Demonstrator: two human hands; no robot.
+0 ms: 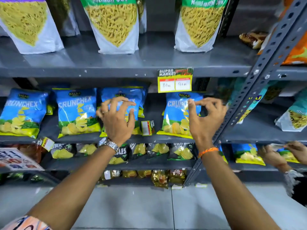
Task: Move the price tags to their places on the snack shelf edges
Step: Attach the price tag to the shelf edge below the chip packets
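A yellow price tag with a dark header hangs from the grey upper shelf edge. A second tag stands on its side on the middle shelf between blue Crunchex bags. A third tag hangs crooked at the middle shelf's front edge, on the left. My left hand, with a wristwatch, is raised before the blue bags, fingers spread and empty. My right hand, with an orange wrist thread, hovers just below the hanging tag, fingers curled loosely and apart, holding nothing.
Large white sev pouches stand on the top shelf. Black chip bags fill the shelf below. A perforated grey upright divides the rack on the right. Another person's hands work at the lower right shelf. A printed sign sits at left.
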